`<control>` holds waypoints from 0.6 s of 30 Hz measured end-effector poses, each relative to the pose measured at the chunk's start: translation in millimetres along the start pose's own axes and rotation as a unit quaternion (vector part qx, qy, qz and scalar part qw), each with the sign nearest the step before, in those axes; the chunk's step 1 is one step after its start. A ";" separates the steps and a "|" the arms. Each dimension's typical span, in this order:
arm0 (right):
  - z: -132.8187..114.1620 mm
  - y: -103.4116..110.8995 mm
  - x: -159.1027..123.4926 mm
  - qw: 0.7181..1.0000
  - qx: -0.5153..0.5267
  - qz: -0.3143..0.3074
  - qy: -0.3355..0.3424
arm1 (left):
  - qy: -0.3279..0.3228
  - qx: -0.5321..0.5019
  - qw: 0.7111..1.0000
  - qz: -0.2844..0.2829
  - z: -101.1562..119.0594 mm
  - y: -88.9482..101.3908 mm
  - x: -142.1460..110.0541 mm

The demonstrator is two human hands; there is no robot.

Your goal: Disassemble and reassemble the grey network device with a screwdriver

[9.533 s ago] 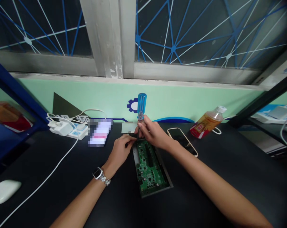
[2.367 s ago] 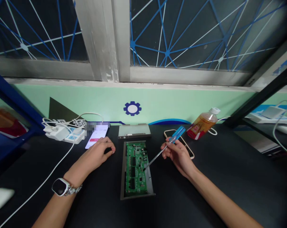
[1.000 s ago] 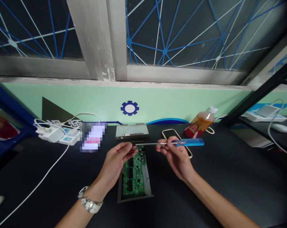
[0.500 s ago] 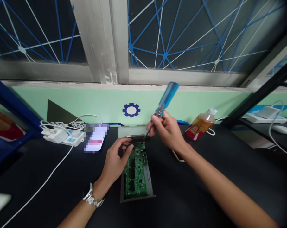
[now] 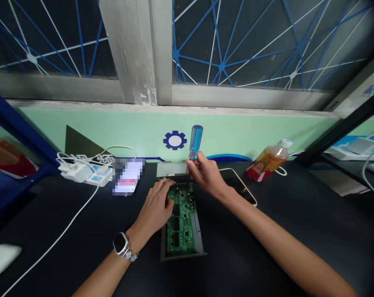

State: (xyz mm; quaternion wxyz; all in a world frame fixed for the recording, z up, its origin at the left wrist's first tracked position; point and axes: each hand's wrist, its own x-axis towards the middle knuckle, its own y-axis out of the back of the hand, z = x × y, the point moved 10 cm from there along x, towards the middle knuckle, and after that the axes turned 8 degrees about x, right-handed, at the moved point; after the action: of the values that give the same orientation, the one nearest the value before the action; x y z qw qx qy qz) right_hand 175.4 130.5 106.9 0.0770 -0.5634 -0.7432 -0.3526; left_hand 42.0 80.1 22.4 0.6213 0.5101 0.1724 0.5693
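Observation:
A screwdriver (image 5: 196,140) with a clear blue handle is gripped by my right hand (image 5: 208,172), the fingers closed round the neck below the handle. It stands nearly upright, and its shaft goes down to the far right corner of a green circuit board (image 5: 182,231). The board lies in an open, shallow metal case (image 5: 200,241). The exact spot under the tip is too small to make out. My left hand (image 5: 157,202), with a watch and a bracelet on the wrist, holds the case's far left side with bent fingers, its thumb over the board.
A dark phone (image 5: 239,185) with a pale rim lies behind my right forearm. Right of it stands a drink bottle (image 5: 267,161). To the left are a lit phone (image 5: 128,181), a power strip (image 5: 100,175) with cables, and a white mouse (image 5: 3,260).
The screwdriver has swung from a rightward tilt to nearly upright, and my right hand has come lower and left. My left hand's fingers have settled onto the case. The view has shifted slightly.

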 end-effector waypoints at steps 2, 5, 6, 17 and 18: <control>1.2 0.0 0.3 1.000 0.000 0.003 -0.002 | 0.002 0.001 1.000 -0.002 -0.7 -0.6 0.0; 1.8 0.2 0.5 1.000 -0.001 0.003 0.001 | 0.005 0.003 1.000 -0.006 -1.0 -1.2 -0.2; 1.7 0.3 0.5 1.000 0.000 0.003 0.003 | 0.007 0.004 1.000 -0.007 -1.0 -1.1 -0.1; -0.7 -0.7 0.8 0.998 0.046 -0.036 0.002 | 0.006 0.027 1.000 -0.012 3.8 1.6 5.8; -1.2 -1.3 0.7 0.998 0.048 -0.045 0.000 | 0.006 0.030 0.999 -0.012 4.1 2.7 6.5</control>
State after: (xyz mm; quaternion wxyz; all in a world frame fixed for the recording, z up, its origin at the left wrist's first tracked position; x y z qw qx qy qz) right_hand 173.7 130.1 107.6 0.0886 -0.5250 -0.7838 -0.3197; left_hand 45.7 83.6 28.7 0.6113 0.5228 0.1993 0.5596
